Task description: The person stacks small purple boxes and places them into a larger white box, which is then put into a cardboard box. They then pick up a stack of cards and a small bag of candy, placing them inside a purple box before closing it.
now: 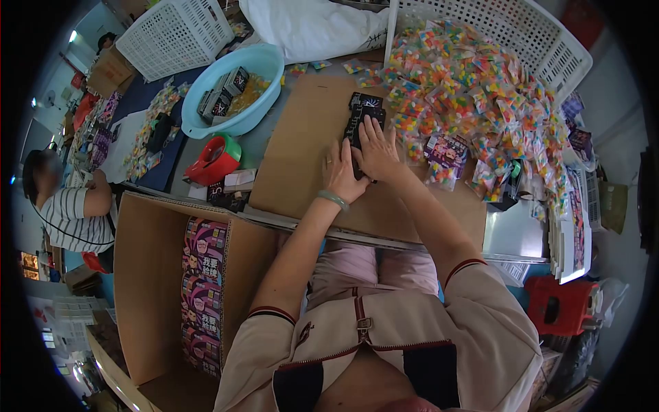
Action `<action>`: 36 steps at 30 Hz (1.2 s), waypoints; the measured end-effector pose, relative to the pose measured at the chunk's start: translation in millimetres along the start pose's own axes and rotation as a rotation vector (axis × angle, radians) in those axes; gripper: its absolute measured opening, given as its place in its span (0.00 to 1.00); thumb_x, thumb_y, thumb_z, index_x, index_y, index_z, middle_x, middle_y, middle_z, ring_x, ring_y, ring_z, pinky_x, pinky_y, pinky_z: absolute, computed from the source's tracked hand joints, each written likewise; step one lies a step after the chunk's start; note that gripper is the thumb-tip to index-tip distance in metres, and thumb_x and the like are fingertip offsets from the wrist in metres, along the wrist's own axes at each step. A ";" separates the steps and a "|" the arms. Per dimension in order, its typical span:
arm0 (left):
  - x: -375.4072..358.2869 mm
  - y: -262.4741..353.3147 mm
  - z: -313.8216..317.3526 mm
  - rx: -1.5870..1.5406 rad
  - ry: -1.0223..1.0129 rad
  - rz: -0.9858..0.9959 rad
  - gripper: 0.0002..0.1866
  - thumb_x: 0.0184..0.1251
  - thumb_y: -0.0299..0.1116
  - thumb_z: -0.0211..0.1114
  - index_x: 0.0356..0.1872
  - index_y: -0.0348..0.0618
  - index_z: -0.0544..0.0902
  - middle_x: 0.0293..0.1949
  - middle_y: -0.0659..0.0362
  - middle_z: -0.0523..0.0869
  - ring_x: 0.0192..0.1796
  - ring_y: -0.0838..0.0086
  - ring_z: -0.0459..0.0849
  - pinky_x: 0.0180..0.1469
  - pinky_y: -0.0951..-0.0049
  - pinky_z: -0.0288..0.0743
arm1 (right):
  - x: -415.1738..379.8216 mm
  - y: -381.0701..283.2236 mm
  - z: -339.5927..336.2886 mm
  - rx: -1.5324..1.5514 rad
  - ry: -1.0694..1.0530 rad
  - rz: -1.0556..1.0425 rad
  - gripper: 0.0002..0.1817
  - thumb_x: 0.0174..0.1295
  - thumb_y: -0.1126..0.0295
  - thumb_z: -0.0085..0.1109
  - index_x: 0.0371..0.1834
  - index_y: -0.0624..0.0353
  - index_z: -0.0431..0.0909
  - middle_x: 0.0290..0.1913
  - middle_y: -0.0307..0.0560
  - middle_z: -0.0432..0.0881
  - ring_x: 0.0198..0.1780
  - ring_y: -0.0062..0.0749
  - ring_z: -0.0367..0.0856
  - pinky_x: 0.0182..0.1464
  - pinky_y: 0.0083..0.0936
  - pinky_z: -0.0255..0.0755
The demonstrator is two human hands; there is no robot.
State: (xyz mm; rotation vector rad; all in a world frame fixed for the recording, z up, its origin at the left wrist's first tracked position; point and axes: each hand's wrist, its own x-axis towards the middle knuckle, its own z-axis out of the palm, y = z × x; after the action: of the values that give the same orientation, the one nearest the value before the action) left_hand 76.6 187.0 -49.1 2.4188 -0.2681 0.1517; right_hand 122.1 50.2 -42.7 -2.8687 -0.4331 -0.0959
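Note:
A row of small black printed boxes lies on a flat sheet of brown cardboard. My left hand, with a pale green bangle at the wrist, rests along the left side and near end of the row, its fingers extended. Across the boxes from the right lies my right hand, fingers stretched out and slightly apart on top of them. Part of the row is hidden beneath both hands. Just to the right spreads a large heap of clear packets with colourful pieces, with a purple printed packet at its near edge.
A light blue basin holding black boxes stands at left, beside a red and green tape dispenser. An open carton with purple printed boxes sits lower left. White crates stand behind. Another person works at far left.

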 end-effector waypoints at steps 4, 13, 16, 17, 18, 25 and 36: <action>-10.1 4.7 -1.2 0.120 -0.035 0.026 0.56 0.46 0.47 0.76 0.73 0.39 0.52 0.73 0.38 0.55 0.72 0.42 0.59 0.72 0.40 0.51 | -15.2 -6.4 -0.3 -0.010 0.026 -0.059 0.38 0.69 0.50 0.43 0.76 0.66 0.54 0.80 0.59 0.48 0.80 0.51 0.45 0.73 0.67 0.39; -31.7 18.7 -10.6 0.239 -0.018 0.151 0.53 0.53 0.49 0.72 0.76 0.41 0.52 0.75 0.38 0.53 0.74 0.41 0.57 0.71 0.35 0.48 | 42.2 16.4 -12.1 0.220 0.188 0.034 0.37 0.67 0.56 0.51 0.74 0.67 0.54 0.78 0.60 0.49 0.79 0.52 0.49 0.71 0.60 0.51; -38.5 21.2 -9.2 0.273 -0.081 0.220 0.45 0.58 0.53 0.66 0.74 0.43 0.61 0.75 0.38 0.53 0.74 0.38 0.54 0.70 0.31 0.46 | 76.0 38.8 2.3 0.155 0.104 0.113 0.36 0.70 0.53 0.48 0.74 0.65 0.54 0.79 0.59 0.48 0.79 0.52 0.46 0.73 0.59 0.49; -41.2 18.5 -6.5 0.310 -0.092 0.233 0.43 0.59 0.53 0.65 0.73 0.43 0.63 0.75 0.38 0.54 0.74 0.38 0.54 0.70 0.30 0.46 | 75.5 41.4 8.5 0.160 0.099 0.116 0.36 0.70 0.53 0.48 0.74 0.65 0.54 0.79 0.59 0.48 0.79 0.52 0.46 0.73 0.59 0.49; -42.2 17.8 -7.5 0.347 -0.100 0.246 0.41 0.60 0.53 0.65 0.72 0.43 0.65 0.74 0.37 0.54 0.74 0.38 0.53 0.70 0.30 0.45 | 74.7 38.9 7.2 0.090 0.004 0.120 0.37 0.71 0.50 0.45 0.75 0.65 0.53 0.79 0.58 0.47 0.80 0.52 0.44 0.74 0.61 0.46; -49.1 19.3 -13.3 0.347 -0.102 0.226 0.38 0.61 0.51 0.65 0.69 0.41 0.69 0.73 0.36 0.55 0.74 0.38 0.54 0.70 0.30 0.45 | 47.7 22.6 -5.4 0.016 -0.039 0.017 0.39 0.72 0.45 0.37 0.77 0.64 0.52 0.81 0.54 0.45 0.81 0.50 0.41 0.74 0.68 0.38; -70.4 21.5 -17.9 0.339 -0.055 0.212 0.36 0.60 0.48 0.65 0.67 0.39 0.70 0.72 0.35 0.56 0.73 0.38 0.56 0.70 0.32 0.47 | 3.3 5.3 -3.3 -0.038 -0.018 -0.024 0.37 0.72 0.43 0.38 0.79 0.51 0.51 0.81 0.54 0.43 0.80 0.56 0.42 0.74 0.69 0.36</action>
State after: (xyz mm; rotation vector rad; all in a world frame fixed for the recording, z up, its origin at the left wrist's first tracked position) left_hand 2.5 193.5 -34.7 2.7277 -0.5644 0.2430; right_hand 126.8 45.4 -40.4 -2.9044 -0.4747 -0.0838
